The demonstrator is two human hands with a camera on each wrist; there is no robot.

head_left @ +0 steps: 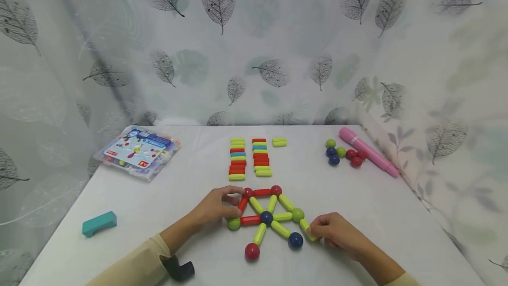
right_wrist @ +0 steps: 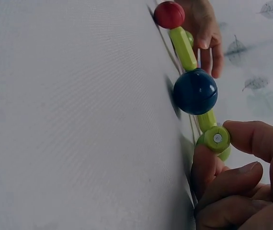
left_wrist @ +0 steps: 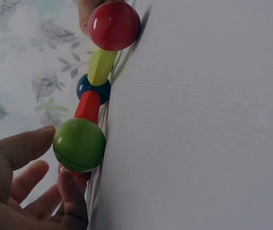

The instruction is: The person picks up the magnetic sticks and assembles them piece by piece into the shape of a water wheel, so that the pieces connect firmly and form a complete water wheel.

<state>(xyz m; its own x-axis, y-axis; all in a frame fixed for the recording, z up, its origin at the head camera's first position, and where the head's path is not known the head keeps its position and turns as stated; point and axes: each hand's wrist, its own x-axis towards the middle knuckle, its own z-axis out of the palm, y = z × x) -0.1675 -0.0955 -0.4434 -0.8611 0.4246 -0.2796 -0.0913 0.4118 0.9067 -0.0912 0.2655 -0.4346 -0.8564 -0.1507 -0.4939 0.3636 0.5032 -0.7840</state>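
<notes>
A flat wheel-like figure of magnetic sticks and balls lies on the white table, around a dark blue centre ball point(head_left: 266, 218). At its left side, my left hand point(head_left: 218, 204) touches it with loosely spread fingers, near a red ball point(head_left: 248, 193) and a green ball point(left_wrist: 79, 145). Between thumb and fingers, my right hand point(head_left: 335, 232) pinches a yellow-green stick point(head_left: 305, 227). That stick's far end meets a green ball point(head_left: 297, 214); its bare round end point(right_wrist: 218, 138) faces the right wrist camera. Nearby, another blue ball point(right_wrist: 196, 92) ends a spoke, and a red ball point(head_left: 252, 251) ends the front spoke.
Behind the figure lie rows of coloured sticks point(head_left: 237, 162). Loose balls point(head_left: 341, 152) and a pink marker-shaped object point(head_left: 369, 151) are at the back right. A clear case with a printed sheet point(head_left: 139, 151) sits back left, a teal block point(head_left: 99, 223) in front of it.
</notes>
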